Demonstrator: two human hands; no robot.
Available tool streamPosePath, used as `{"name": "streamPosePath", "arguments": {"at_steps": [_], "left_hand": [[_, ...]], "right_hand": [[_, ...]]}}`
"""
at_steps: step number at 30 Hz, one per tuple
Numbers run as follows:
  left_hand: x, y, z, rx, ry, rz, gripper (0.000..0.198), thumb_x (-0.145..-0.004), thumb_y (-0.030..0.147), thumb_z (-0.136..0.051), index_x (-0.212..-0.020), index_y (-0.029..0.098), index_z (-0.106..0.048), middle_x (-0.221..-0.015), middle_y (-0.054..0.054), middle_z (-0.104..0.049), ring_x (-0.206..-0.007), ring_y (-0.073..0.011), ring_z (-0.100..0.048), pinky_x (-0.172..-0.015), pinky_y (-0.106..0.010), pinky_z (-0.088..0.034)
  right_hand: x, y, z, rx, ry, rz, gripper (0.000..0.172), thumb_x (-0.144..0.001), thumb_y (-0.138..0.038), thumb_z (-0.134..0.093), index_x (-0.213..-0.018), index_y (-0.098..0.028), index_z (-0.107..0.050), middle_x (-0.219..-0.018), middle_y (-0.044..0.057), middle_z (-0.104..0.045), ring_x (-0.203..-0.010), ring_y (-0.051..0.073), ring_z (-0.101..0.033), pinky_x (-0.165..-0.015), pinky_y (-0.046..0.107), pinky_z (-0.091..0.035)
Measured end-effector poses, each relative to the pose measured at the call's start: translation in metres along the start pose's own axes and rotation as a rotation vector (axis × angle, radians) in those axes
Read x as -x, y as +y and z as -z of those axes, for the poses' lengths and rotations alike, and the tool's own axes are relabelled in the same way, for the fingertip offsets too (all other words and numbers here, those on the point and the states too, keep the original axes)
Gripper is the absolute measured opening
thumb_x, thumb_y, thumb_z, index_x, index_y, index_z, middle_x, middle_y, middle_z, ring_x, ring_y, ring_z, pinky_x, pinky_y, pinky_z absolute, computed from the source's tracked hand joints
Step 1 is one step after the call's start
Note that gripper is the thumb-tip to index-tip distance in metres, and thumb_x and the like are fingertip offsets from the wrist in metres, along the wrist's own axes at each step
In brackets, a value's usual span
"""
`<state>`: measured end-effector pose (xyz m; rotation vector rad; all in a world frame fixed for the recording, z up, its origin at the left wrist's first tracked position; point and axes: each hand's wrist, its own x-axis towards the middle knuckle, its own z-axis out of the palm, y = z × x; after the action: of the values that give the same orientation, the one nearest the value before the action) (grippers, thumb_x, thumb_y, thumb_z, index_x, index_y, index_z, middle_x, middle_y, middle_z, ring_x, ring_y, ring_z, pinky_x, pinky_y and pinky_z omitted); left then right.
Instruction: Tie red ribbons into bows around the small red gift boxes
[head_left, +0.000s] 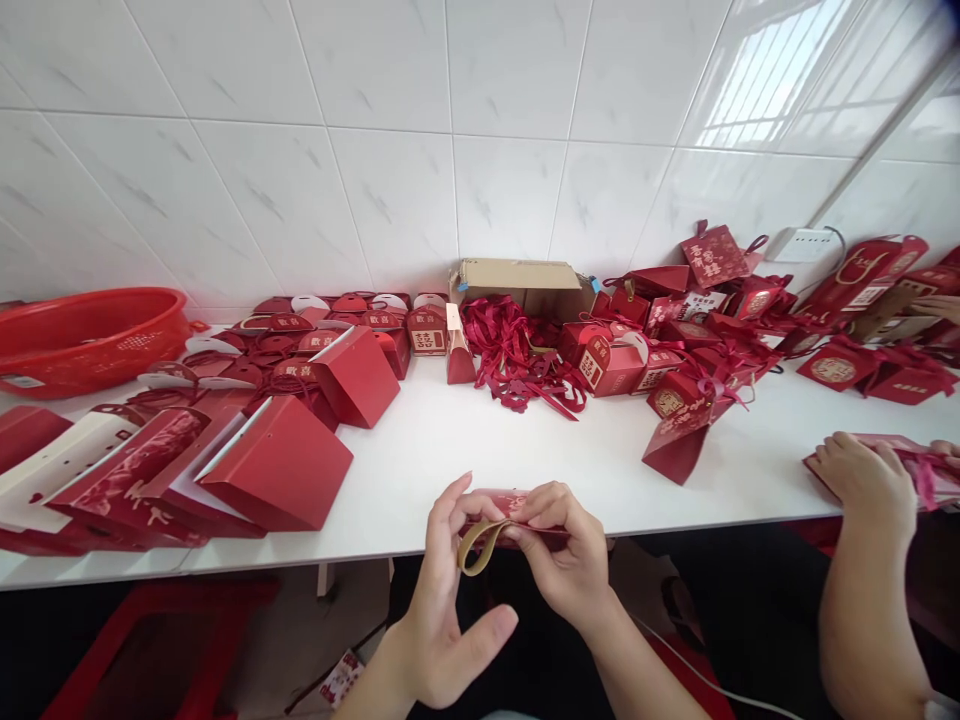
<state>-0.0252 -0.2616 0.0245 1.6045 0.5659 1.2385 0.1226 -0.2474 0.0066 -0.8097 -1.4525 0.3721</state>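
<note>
A small red gift box (pixel 501 503) with pale lettering is at the table's front edge, between my hands. A gold ribbon loop (pixel 478 548) hangs from its near side. My right hand (pixel 566 545) pinches the box where the ribbon meets it, thumb below and fingers on top. My left hand (pixel 454 610) is open, its thumb stretched well away and its fingers reaching up at the box's left end, beside the loop. Those fingers seem to touch the box; their tips are partly hidden by the ribbon.
Red boxes (pixel 277 465) stand in rows at left, beside a red plastic basket (pixel 90 335). An open carton (pixel 517 272) and a heap of red ribbons (pixel 499 345) sit at the wall. More boxes (pixel 679 395) pile up at right, where another person's hand (pixel 870 480) holds a box.
</note>
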Motion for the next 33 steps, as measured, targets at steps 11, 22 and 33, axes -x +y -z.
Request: {"name": "streamPosePath", "arguments": {"at_steps": [11, 22, 33], "left_hand": [[-0.008, -0.027, 0.053, -0.886, 0.076, 0.148, 0.054, -0.087, 0.029, -0.054, -0.137, 0.031, -0.034, -0.141, -0.010, -0.035, -0.133, -0.0323, -0.027, -0.106, -0.056, -0.028], [0.014, -0.072, 0.047, -0.958, -0.035, 0.323, 0.031, -0.084, 0.013, -0.045, -0.111, 0.024, -0.053, -0.106, -0.007, -0.060, -0.101, -0.0246, -0.056, -0.090, -0.047, -0.045], [0.005, -0.077, 0.054, -0.898, -0.064, 0.187, 0.014, -0.085, 0.025, -0.058, -0.084, 0.027, -0.072, -0.103, -0.006, -0.059, -0.103, -0.0249, -0.054, -0.085, -0.042, -0.049]], "right_hand": [[-0.047, 0.040, 0.073, 0.423, 0.301, -0.416, 0.025, -0.072, -0.038, -0.073, -0.078, -0.019, -0.058, -0.076, 0.004, -0.068, -0.070, 0.020, -0.065, -0.067, 0.034, -0.053], [-0.036, 0.081, 0.072, 0.522, 0.035, -0.316, 0.020, -0.087, -0.032, -0.052, -0.090, -0.015, -0.063, -0.092, 0.011, -0.064, -0.081, 0.022, -0.062, -0.068, 0.035, -0.051], [0.033, 0.051, 0.000, 0.076, -0.380, -0.452, 0.013, -0.079, -0.024, -0.068, -0.090, -0.019, -0.065, -0.086, 0.004, -0.065, -0.077, 0.016, -0.061, -0.066, 0.027, -0.050]]}}
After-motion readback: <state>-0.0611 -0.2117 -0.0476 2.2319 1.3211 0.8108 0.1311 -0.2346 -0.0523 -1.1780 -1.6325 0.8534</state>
